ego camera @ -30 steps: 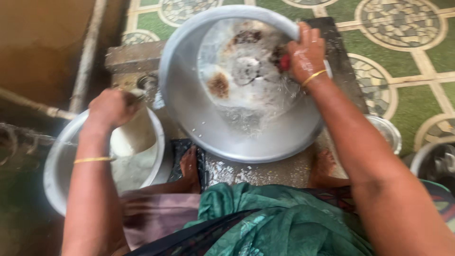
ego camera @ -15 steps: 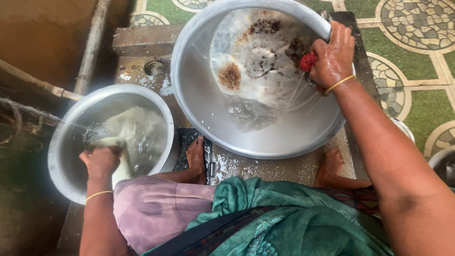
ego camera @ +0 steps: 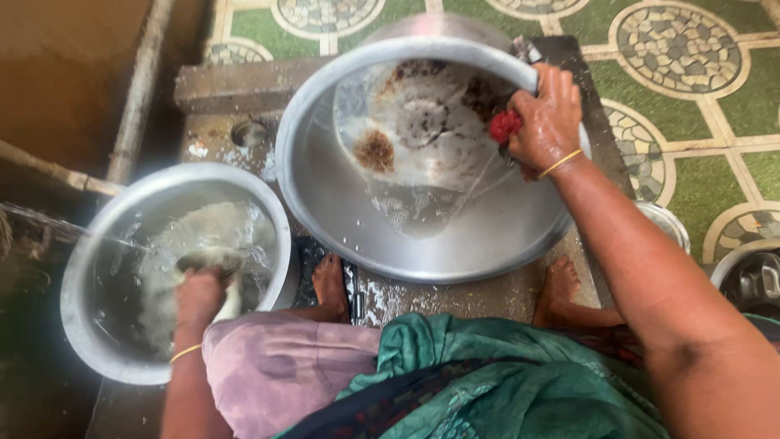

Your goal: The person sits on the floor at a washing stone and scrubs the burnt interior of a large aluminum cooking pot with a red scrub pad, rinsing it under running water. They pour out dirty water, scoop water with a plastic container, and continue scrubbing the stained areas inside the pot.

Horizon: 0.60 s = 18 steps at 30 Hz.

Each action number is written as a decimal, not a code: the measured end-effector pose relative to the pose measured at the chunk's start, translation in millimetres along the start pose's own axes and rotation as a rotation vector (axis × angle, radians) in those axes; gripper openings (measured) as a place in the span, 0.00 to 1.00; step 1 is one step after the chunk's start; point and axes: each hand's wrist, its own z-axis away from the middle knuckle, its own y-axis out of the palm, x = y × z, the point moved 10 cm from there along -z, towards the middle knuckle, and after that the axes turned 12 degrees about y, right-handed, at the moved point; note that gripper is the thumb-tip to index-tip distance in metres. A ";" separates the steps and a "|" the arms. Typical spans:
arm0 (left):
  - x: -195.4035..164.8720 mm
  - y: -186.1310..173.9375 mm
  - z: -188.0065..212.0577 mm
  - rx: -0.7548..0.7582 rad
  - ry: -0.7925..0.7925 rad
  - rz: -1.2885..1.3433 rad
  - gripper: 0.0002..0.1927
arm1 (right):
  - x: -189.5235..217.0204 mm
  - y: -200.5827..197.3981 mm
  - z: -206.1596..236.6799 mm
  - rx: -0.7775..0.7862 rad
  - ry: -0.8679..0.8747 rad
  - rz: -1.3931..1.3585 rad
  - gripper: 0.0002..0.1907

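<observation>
The left hand [ego camera: 199,297] dips into the small water-filled steel pot [ego camera: 97,341], fingers curled around a cup [ego camera: 213,262]. Farther off, the right hand [ego camera: 548,122] grips the rim of the large tilted, scorched basin [ego camera: 341,195], fingers pressing a red scrubber [ego camera: 504,126] against it.

A wet, dark stone slab [ego camera: 455,297] lay on the floor, edged by green patterned tiles [ego camera: 731,106]. On it stood a large tilted steel basin [ego camera: 341,195], a smaller steel pot [ego camera: 97,260] of water beside it, and two bare feet [ego camera: 329,280] between them.
</observation>
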 end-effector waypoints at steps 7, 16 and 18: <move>6.1 -98.9 2.1 -0.068 -0.041 0.156 0.15 | -10.0 8.0 -13.7 0.040 0.081 -0.049 0.17; -219.7 -250.0 -74.6 -0.055 0.437 -0.078 0.16 | -20.8 26.0 -28.6 0.026 0.141 -0.265 0.12; -288.8 -261.7 -96.8 -0.013 0.575 -0.082 0.20 | -13.5 33.7 -31.6 0.045 0.151 -0.226 0.09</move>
